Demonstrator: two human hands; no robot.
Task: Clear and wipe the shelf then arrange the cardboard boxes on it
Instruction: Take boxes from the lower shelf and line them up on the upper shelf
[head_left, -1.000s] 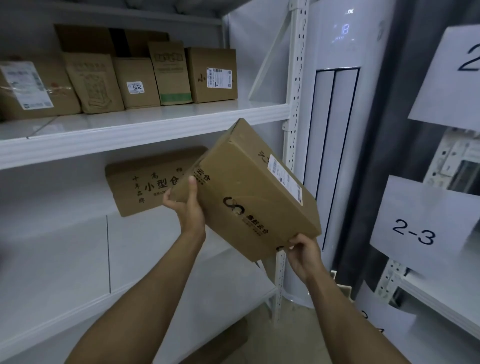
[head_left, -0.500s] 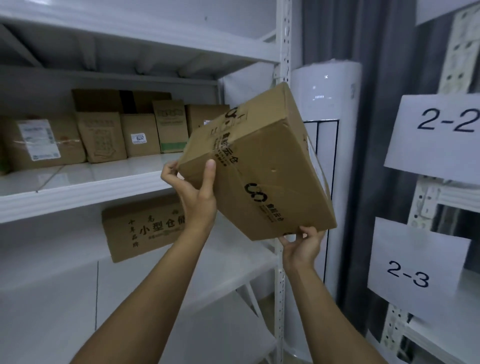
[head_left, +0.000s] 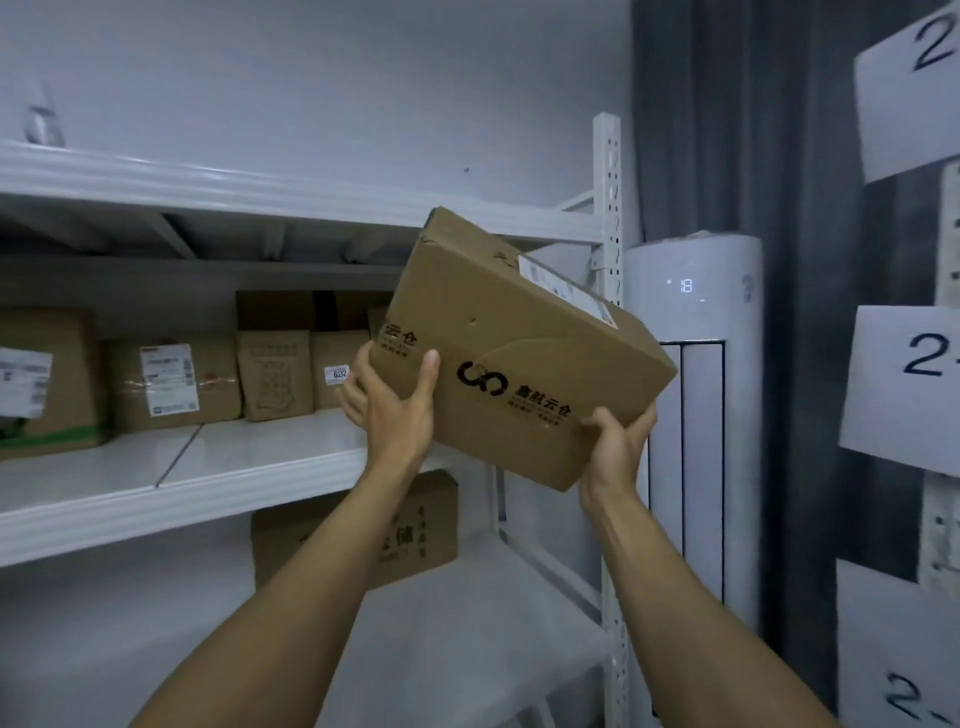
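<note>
The cardboard box (head_left: 519, 364) has risen to the middle shelf (head_left: 234, 467); left hand (head_left: 392, 410) and right hand (head_left: 615, 441) fingers clamp it

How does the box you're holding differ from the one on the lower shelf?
The held box is tilted in the air, gripped by the left hand and right hand; the lower-shelf box stands on its shelf, untouched. The held box carries a white label; the lower-shelf box shows none, though the forearm hides part. Both are brown cardboard with black print.

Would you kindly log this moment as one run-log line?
left hand: grips cardboard box | right hand: grips its lower corner | box: tilted before middle shelf | other boxes: shelf's back
</note>
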